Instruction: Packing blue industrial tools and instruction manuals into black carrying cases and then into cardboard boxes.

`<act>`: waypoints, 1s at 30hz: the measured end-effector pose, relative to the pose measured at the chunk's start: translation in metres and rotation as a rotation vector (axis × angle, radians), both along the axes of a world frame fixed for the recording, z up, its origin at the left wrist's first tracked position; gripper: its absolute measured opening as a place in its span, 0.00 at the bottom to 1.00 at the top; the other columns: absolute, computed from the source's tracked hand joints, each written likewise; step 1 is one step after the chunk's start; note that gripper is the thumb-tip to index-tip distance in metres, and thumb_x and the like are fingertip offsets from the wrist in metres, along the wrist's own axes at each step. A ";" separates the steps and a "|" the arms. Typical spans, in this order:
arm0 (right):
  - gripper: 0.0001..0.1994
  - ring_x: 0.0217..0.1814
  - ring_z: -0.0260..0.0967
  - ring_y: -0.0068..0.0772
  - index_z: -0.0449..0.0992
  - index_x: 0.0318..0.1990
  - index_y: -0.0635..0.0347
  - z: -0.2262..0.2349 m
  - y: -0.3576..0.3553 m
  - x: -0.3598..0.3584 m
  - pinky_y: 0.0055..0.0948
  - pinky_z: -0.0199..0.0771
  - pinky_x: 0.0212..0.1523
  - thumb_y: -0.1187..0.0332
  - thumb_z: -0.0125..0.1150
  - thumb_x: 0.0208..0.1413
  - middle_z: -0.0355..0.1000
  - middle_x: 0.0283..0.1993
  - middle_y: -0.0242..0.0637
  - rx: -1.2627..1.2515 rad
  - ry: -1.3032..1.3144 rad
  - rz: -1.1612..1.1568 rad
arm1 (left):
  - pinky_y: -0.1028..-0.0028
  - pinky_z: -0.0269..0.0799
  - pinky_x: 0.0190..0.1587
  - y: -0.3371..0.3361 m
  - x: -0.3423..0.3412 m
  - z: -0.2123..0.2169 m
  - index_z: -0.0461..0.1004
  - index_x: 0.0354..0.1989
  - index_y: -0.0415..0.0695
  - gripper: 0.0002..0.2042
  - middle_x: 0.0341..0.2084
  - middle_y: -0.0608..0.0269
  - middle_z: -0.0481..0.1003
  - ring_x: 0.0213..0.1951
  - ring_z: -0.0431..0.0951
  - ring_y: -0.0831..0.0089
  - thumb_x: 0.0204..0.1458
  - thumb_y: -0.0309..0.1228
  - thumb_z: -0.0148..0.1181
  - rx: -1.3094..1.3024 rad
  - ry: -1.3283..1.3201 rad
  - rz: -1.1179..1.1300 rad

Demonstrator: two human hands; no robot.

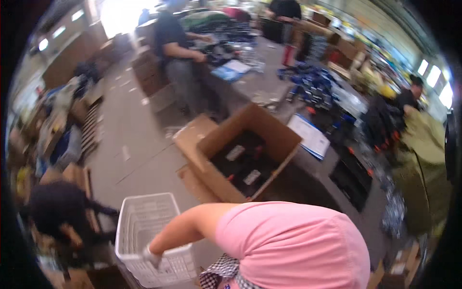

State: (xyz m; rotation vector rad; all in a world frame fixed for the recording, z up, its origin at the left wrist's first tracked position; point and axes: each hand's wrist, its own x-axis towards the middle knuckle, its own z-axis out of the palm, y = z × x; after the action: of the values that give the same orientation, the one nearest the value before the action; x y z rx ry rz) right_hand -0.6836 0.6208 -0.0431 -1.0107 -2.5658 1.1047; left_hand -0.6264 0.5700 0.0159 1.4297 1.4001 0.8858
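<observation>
Down low, left hand [153, 256] grips a white plastic basket [144, 226] by its rim.
Right hand is out of view; open cardboard box [243, 154] stands near.

1. Left hand [153, 256]: gloved, on the rim of the white plastic basket [144, 226]; motion blur hides the finger positions.
2. Right hand: concealed behind the pink sleeve [293, 245].
3. Cardboard box [240, 154]: dark contents with pale labels, too blurred to identify.
4. Basket base: cut off near the lower edge.
5. Blue items [310, 84] on the long table [269, 82]: too small to identify.
</observation>
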 end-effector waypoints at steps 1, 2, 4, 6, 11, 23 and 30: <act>0.31 0.53 0.72 0.47 0.75 0.50 0.62 0.009 -0.019 -0.012 0.42 0.71 0.52 0.51 0.68 0.41 0.74 0.50 0.51 -0.061 -0.180 0.192 | 0.62 0.71 0.45 -0.003 -0.003 -0.010 0.67 0.51 0.34 0.21 0.43 0.43 0.74 0.42 0.76 0.53 0.59 0.40 0.52 0.001 0.024 0.014; 0.30 0.51 0.72 0.48 0.76 0.50 0.62 -0.032 -0.019 0.009 0.41 0.72 0.50 0.51 0.67 0.41 0.75 0.48 0.48 -0.351 -0.050 0.132 | 0.62 0.71 0.45 -0.011 0.037 -0.004 0.67 0.51 0.34 0.21 0.43 0.43 0.74 0.42 0.76 0.53 0.59 0.40 0.52 0.036 0.036 -0.081; 0.30 0.52 0.72 0.48 0.74 0.52 0.63 -0.011 -0.068 0.033 0.40 0.71 0.51 0.52 0.65 0.44 0.74 0.50 0.48 -0.327 -0.040 0.186 | 0.62 0.71 0.44 -0.006 0.011 -0.032 0.67 0.50 0.34 0.20 0.43 0.43 0.74 0.41 0.76 0.53 0.59 0.39 0.52 0.052 0.087 0.010; 0.30 0.55 0.71 0.47 0.71 0.56 0.64 0.038 -0.125 0.081 0.40 0.70 0.54 0.54 0.63 0.49 0.73 0.53 0.48 -0.250 -0.032 0.260 | 0.62 0.71 0.44 -0.014 -0.001 -0.051 0.67 0.50 0.34 0.20 0.42 0.42 0.74 0.41 0.76 0.53 0.59 0.39 0.52 0.080 0.128 0.077; 0.24 0.45 0.73 0.44 0.71 0.52 0.62 0.117 -0.250 0.249 0.39 0.72 0.47 0.63 0.60 0.46 0.75 0.42 0.47 -0.125 0.250 -0.323 | 0.62 0.71 0.43 -0.028 0.012 -0.068 0.67 0.49 0.34 0.19 0.41 0.41 0.74 0.40 0.76 0.52 0.59 0.38 0.52 0.239 0.246 0.092; 0.17 0.50 0.70 0.50 0.77 0.44 0.62 0.013 -0.776 0.441 0.41 0.68 0.54 0.65 0.59 0.46 0.74 0.46 0.49 0.225 -0.258 -2.429 | 0.64 0.64 0.57 -0.107 0.312 0.083 0.72 0.47 0.32 0.19 0.45 0.47 0.75 0.49 0.72 0.56 0.62 0.38 0.50 0.857 -0.015 -0.304; 0.34 0.62 0.57 0.56 0.63 0.60 0.62 -0.052 -0.932 0.413 0.47 0.55 0.64 0.59 0.65 0.44 0.61 0.60 0.54 -0.232 -0.608 -3.195 | 0.71 0.73 0.42 -0.434 0.599 0.039 0.78 0.40 0.37 0.12 0.32 0.54 0.79 0.36 0.79 0.69 0.52 0.33 0.60 0.509 0.009 -1.411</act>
State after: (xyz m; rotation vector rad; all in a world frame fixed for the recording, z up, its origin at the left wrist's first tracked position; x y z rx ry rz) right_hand -0.2708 -0.3114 -0.0952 -2.5430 1.1153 -0.3046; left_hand -0.0274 0.1359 0.0550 2.2380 -0.0936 0.2444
